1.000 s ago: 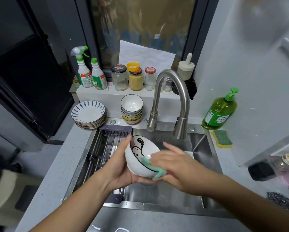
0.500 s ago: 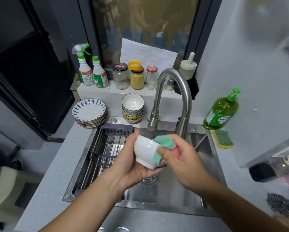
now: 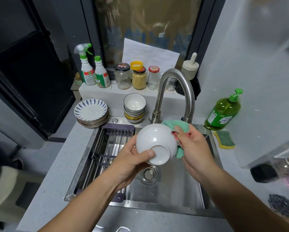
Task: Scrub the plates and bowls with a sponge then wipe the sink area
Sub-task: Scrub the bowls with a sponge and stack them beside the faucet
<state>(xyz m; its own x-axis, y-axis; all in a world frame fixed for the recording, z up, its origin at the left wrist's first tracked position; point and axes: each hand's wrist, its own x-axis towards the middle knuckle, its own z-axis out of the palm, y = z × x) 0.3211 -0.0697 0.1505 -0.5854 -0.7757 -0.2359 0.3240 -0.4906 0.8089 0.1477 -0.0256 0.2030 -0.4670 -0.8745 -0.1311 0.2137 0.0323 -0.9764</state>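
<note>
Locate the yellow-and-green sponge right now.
Head view: the yellow-and-green sponge lies on the counter right of the sink, just in front of the green soap bottle.

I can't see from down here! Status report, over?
Left hand grips white bowl, base up, over sink. Right hand presses green cloth to its side. Faucet close behind.

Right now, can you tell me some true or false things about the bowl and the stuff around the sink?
1. The left hand holds the white bowl with its underside facing the camera. True.
2. The right hand grips a yellow sponge. False: it grips a green cloth; the yellow-and-green sponge lies on the counter.
3. The green soap bottle lies on its side. False: it stands upright on the counter.
4. The plates are stacked left of the stacked bowls. True.
</note>
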